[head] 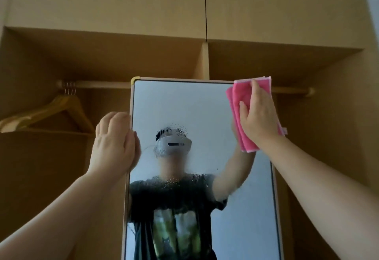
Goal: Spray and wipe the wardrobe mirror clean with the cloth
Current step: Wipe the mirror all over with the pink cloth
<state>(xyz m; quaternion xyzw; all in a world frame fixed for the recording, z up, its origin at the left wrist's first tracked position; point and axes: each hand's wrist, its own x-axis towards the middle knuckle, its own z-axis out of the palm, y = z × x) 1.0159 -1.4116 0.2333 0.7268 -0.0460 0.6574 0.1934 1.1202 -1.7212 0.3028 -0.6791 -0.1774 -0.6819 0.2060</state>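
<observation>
Mirror stands upright in front of an open wardrobe, its pale frame rising to a yellow corner guard above and just right of the left hand. That hand grasps the mirror by its left edge: the fingers curl round the frame and the palm lies against the side.

The right hand lies flat on a pink cloth and presses it to the glass at the top right corner. Its fingers are released and straight, pointing up, with the tips near the cloth's upper hem. The folded cloth spreads out beyond the hand, above the fingertips, to the left of the thumb and below the wrist.

Between the two hands, lower than the right fingers, a patch of fine droplets clings to the glass. A second band of droplets runs across further down, below the level of the left wrist. The glass reflects a person in a dark printed T-shirt with one arm raised to the cloth.

Left of the left fingers, wooden hangers hang from a rail that crosses the wardrobe behind the mirror's top edge. Above both hands a vertical divider splits the recess, under two closed upper doors.
</observation>
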